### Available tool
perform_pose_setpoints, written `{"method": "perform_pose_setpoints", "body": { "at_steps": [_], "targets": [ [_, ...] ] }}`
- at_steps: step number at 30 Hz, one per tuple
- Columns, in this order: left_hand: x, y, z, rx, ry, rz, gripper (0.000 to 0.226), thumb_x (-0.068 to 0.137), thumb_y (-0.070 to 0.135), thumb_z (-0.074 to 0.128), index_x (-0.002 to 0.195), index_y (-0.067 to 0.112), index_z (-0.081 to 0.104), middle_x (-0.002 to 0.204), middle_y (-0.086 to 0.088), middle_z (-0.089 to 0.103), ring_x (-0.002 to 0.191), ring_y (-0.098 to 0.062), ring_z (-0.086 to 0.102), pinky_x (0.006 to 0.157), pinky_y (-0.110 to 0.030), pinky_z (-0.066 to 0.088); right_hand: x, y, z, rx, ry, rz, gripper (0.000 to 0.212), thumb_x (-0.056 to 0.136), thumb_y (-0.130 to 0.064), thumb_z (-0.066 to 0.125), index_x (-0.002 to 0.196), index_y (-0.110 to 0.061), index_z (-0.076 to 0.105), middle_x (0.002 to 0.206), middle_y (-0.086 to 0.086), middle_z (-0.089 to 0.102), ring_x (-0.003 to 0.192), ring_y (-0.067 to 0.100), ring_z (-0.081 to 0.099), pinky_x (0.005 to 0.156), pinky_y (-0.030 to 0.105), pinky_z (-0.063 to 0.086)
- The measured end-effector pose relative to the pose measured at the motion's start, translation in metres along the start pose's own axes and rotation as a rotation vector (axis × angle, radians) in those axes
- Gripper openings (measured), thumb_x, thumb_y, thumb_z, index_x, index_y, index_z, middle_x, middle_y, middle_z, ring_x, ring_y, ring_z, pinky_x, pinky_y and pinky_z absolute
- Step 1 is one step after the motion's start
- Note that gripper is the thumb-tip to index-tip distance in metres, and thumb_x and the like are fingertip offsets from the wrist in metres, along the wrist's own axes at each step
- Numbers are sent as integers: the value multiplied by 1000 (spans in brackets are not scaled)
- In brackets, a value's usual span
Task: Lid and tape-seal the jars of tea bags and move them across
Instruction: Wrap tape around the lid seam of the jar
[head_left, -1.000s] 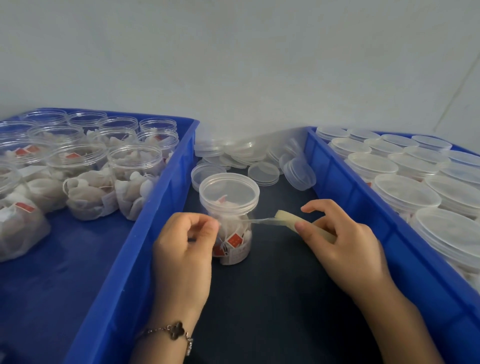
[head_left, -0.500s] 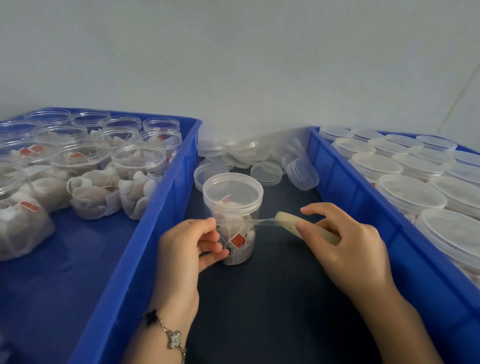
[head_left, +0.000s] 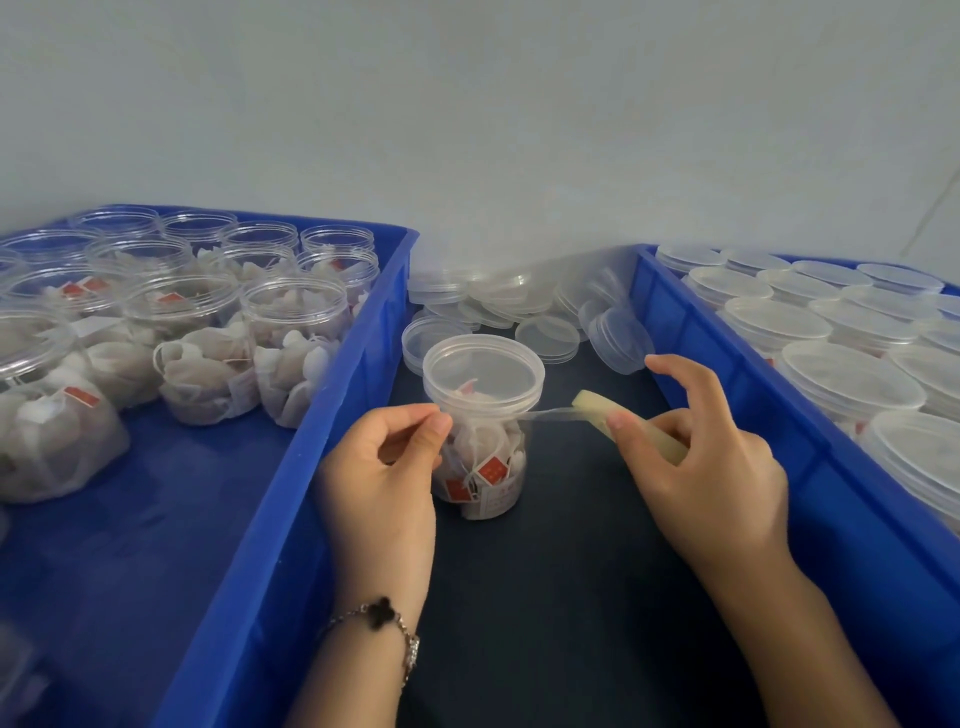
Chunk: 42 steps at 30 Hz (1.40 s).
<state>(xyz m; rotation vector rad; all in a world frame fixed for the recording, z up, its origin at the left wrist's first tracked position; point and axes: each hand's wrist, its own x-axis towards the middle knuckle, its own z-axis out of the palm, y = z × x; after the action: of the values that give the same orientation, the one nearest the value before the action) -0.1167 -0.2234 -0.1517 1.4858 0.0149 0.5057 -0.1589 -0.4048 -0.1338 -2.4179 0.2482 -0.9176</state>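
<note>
1. Risk here: the stretched tape strip (head_left: 550, 413) looks thin; pull too hard and it may snap or twist onto itself, or tug the light jar (head_left: 480, 436) over.
2. The jar stands lidded on the dark bench (head_left: 545, 597) between the two blue crates (head_left: 332, 415).
3. Left hand (head_left: 387, 467): grip pinched at the jar's neck under the lid (head_left: 483, 371), apparently pinning the tape end.
4. Right hand (head_left: 696, 457): grip holding the tape roll (head_left: 631, 428), index finger lifted.
</note>
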Motion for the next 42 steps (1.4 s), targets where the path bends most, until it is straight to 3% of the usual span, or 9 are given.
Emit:
{"method": "perform_pose_setpoints", "body": {
  "at_steps": [7, 12, 16, 21, 26, 30, 32, 34, 42],
  "targets": [
    [-1, 2, 2, 17, -22, 45, 20, 83, 13, 69, 76, 31, 64, 72, 21, 67, 66, 2, 62, 58, -11, 48, -1, 0, 0, 4, -17, 30, 53, 78, -57, 46, 125, -33, 47, 66, -24, 55, 59, -5, 48, 54, 17, 31],
    [-6, 15, -3, -350, -174, -163, 33, 80, -6, 58, 65, 20, 71, 53, 6, 54, 50, -4, 53, 56, -20, 54, -5, 1, -4, 49, -9, 50, 51, 78, -55, 48, 124, -34, 50, 65, -24, 57, 62, -4, 51, 56, 18, 34],
    [-4, 23, -7, -545, -269, -280, 11, 62, 14, 66, 65, 16, 76, 53, 2, 57, 53, -6, 57, 59, -22, 55, -6, 0, -6, 88, -4, 57, 50, 77, -54, 50, 123, -33, 52, 66, -21, 59, 65, -2, 54, 58, 24, 38],
    [-6, 24, -7, -495, -312, -265, 21, 52, 24, 73, 71, 18, 79, 60, 1, 66, 57, -8, 64, 62, -23, 57, -5, 3, -13, 115, 37, 88, 44, 81, -47, 57, 122, -31, 54, 65, -19, 58, 65, 2, 56, 61, 29, 43],
    [-5, 27, -10, -569, -285, -284, 16, 65, 21, 64, 72, 20, 77, 61, 2, 65, 52, -6, 59, 58, -23, 56, -6, -1, -22, 160, 54, 90, 43, 77, -46, 56, 119, -34, 55, 65, -14, 62, 68, 9, 60, 70, 41, 52],
    [-15, 31, -6, -197, -123, 102, 14, 68, 37, 66, 81, 33, 70, 76, 10, 66, 69, -4, 61, 66, -25, 48, -8, -8, -35, 131, 0, -34, 36, 79, -57, 55, 114, -48, 49, 78, -26, 63, 74, 0, 59, 61, 29, 48],
    [-24, 36, 1, 126, -290, 464, 27, 73, 48, 63, 98, 37, 64, 97, 17, 64, 95, -5, 60, 80, -20, 46, -10, -13, -42, 104, -29, -108, 42, 75, -63, 50, 115, -52, 44, 81, -30, 62, 69, -1, 60, 56, 29, 48],
    [-30, 36, 9, 302, -418, 630, 37, 77, 53, 61, 108, 34, 63, 107, 21, 63, 107, -2, 56, 89, -23, 45, -11, -17, -47, 95, -43, -152, 47, 73, -64, 47, 117, -50, 44, 81, -28, 63, 64, 1, 61, 52, 31, 50],
    [-28, 42, 5, -44, -465, 239, 16, 70, 41, 76, 84, 33, 76, 82, 14, 73, 78, -2, 68, 66, -8, 49, -11, -17, -51, 122, -84, -109, 48, 68, -68, 44, 112, -50, 50, 79, -29, 63, 72, 0, 61, 58, 32, 53]
  ]
}}
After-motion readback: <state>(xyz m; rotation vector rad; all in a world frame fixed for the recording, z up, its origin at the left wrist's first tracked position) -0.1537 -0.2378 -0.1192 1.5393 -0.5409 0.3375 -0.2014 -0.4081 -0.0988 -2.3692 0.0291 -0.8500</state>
